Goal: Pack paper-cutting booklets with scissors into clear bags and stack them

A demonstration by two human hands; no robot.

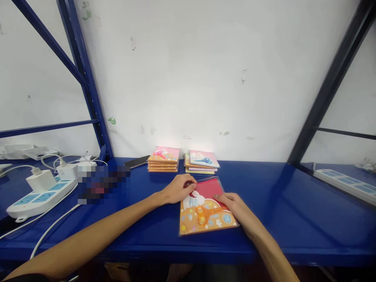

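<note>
A flat orange and red packet point(205, 213) printed with a cartoon rabbit lies in a clear sleeve on the blue table point(279, 219). My left hand point(179, 188) rests on its upper left corner, fingers curled and pinching the sleeve's edge. On the packet's right edge sits my right hand point(237, 207), fingers pressed against it. Behind them stand two low stacks of similar packets, one pink-topped on the left point(163, 158), one on the right point(201, 161).
A dark phone point(136, 161) lies left of the stacks. A white power strip point(38, 194) with plugged chargers and cables fills the left side. Another power strip point(346, 184) lies far right. Blue shelf posts point(85, 78) rise at both sides against a white wall.
</note>
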